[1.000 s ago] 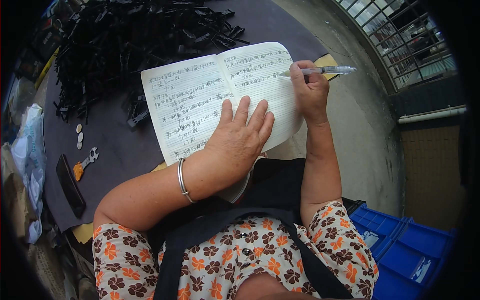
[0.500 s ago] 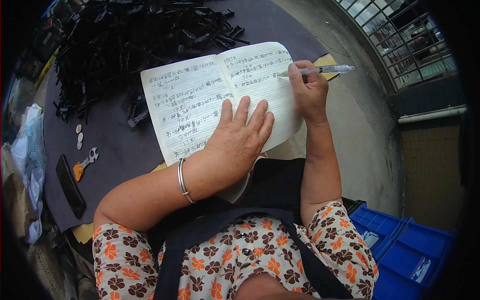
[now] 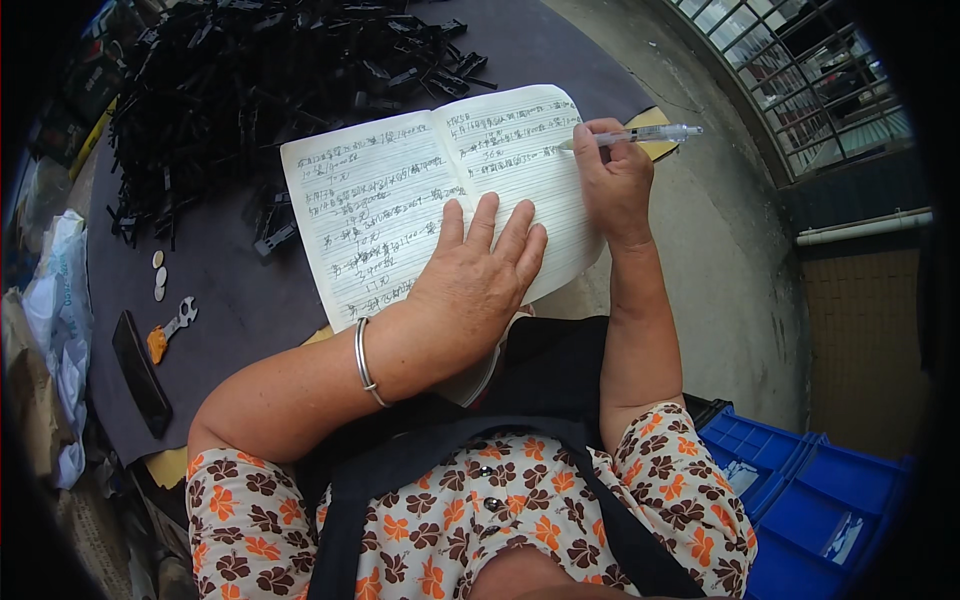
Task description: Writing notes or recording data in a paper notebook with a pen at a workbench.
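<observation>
An open notebook [image 3: 375,215] with lined pages and rows of handwriting lies at the near edge of the dark table. Across the lower middle of its pages my left hand [image 3: 475,275] rests flat, fingers spread, holding the paper down. A silver bangle [image 3: 366,362] circles that wrist. My right hand [image 3: 617,190] pinches a clear pen [image 3: 655,133] over the right page. The pen lies at a low slant, its tip on or just above a written line near the page's outer edge.
A large heap of black plastic parts [image 3: 270,80] covers the table's far left. Nearer lie pale oval pieces [image 3: 159,277], a metal wrench-like tool [image 3: 181,318] with an orange part and a dark oblong object [image 3: 141,373]. Blue crates [image 3: 815,505] stand at the lower right.
My right hand and the pen have shifted very slightly left over the right page. The left hand stays on the notebook.
</observation>
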The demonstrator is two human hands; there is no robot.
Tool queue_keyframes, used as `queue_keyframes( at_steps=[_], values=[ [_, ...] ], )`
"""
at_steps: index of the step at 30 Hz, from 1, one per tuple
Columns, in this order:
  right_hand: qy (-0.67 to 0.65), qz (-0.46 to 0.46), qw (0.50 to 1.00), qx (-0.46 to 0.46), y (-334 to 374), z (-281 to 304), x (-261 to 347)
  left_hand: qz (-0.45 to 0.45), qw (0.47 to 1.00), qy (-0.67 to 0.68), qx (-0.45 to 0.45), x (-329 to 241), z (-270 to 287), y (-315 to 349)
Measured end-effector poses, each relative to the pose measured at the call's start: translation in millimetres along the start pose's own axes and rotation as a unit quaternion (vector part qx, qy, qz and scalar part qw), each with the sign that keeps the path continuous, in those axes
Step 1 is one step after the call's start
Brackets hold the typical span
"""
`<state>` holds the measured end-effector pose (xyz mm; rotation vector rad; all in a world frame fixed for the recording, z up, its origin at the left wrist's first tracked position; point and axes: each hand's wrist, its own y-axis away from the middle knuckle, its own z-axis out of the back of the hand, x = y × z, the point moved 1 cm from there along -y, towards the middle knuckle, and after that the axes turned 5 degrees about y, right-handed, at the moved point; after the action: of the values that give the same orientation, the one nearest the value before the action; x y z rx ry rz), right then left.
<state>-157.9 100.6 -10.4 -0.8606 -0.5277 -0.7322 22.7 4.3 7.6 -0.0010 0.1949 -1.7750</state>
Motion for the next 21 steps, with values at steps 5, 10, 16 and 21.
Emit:
queue_keyframes(
  at_steps=[5,10,16,21],
  values=[
    [-0.029,0.008,0.999,0.022,0.0,2.0,-1.4,0.000,1.000,0.007,-0.007,-0.1,-2.1,0.4],
    [-0.011,-0.007,1.000,0.017,-0.2,1.0,2.3,-0.003,1.000,-0.003,0.000,0.6,-0.1,0.2],
    [-0.025,-0.001,1.000,0.016,-0.1,1.7,4.8,-0.004,1.000,-0.005,0.000,0.0,0.3,0.1],
    [-0.021,0.001,1.000,0.019,0.3,-0.5,0.8,-0.001,1.000,0.002,-0.004,0.5,-1.2,0.9]
  ],
)
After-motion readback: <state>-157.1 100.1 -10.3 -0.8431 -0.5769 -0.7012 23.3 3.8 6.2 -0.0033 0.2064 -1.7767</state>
